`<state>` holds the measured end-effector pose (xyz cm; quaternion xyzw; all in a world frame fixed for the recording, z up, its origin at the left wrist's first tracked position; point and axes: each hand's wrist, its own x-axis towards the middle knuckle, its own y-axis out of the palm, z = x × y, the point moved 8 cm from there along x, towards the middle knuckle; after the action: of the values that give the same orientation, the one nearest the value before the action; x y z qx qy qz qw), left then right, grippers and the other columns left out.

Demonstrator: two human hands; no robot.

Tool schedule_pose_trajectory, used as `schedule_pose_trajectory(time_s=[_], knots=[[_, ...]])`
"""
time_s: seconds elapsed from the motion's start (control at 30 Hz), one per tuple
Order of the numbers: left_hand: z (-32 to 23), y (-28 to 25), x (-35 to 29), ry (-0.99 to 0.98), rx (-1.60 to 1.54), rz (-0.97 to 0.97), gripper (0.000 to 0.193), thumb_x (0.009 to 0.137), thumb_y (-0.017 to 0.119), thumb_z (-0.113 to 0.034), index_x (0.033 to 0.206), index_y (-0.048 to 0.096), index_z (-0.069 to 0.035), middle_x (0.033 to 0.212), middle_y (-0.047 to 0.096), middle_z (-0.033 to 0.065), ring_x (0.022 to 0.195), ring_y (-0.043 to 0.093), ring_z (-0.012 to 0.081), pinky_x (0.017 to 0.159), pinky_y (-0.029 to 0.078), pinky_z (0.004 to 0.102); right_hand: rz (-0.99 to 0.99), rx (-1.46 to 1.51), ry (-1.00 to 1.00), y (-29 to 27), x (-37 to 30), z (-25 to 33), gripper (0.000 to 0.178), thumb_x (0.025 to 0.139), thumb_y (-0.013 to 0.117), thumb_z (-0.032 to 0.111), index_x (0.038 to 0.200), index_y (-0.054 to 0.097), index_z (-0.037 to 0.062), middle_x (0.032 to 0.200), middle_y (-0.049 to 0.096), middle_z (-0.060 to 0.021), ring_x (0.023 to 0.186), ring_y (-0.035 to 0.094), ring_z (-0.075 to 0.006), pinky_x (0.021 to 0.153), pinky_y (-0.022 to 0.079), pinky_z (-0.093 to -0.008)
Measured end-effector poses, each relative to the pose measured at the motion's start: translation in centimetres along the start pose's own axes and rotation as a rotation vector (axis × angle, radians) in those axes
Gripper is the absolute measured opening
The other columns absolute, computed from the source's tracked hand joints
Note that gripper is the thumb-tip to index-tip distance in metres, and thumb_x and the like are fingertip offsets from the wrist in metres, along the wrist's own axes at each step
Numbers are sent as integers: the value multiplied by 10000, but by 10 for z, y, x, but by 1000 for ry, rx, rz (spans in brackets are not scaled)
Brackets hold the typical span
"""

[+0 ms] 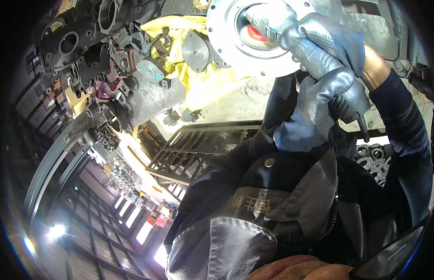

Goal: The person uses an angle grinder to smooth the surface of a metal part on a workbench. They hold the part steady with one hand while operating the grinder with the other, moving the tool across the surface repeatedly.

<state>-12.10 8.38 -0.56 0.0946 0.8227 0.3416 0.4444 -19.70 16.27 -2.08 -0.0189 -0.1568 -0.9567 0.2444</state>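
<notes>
The pale flanged housing [221,52] lies at top centre. The grey power tool [314,59] points into its bore. The gloved right hand [336,39] grasps the tool's forward body; the gloved left hand [319,105] wraps its rear. A red disc [256,33] shows inside the bore.

a workshop: dark machined metal castings [54,51], a metal rack [226,126], industrial roof beams [107,228].

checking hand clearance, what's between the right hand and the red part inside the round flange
In the head view, the silvery front end of the held tool lies between the right hand and the red part.
</notes>
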Motion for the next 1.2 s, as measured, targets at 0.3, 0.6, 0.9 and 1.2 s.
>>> schedule_pose_trajectory(time_s=[0.3,0.6,0.9,1.2], knots=[[-13,-20,-9,-163,338,150,380,994,640,-350,1115,635,10,890,698,86,753,690,178,662,556,318,-278,-48,214,-2,-11,-36,404,942,738,131,1298,589,10,1201,659,-129,1088,714,-234,939,603,-307],[-28,-47,-20,-219,527,155,384,991,623,-325,1119,633,37,914,704,118,789,722,210,685,623,347,-223,-479,33,32,1,-5,411,934,745,127,1303,591,27,1214,656,-132,1074,714,-232,940,596,-319],[-38,-82,-20,-383,543,141,425,977,643,-337,1234,626,2,1007,698,146,860,725,215,709,640,353,-553,301,305,41,-17,-50,355,995,642,83,1338,578,21,1256,641,-122,1047,704,-208,919,604,-309],[-61,-83,-24,-537,621,106,337,1019,627,-237,1215,656,36,1025,703,136,876,712,206,776,613,311,-618,457,227,61,-5,-62,320,992,656,106,1278,617,-31,1215,685,-152,1068,711,-219,972,608,-341]])
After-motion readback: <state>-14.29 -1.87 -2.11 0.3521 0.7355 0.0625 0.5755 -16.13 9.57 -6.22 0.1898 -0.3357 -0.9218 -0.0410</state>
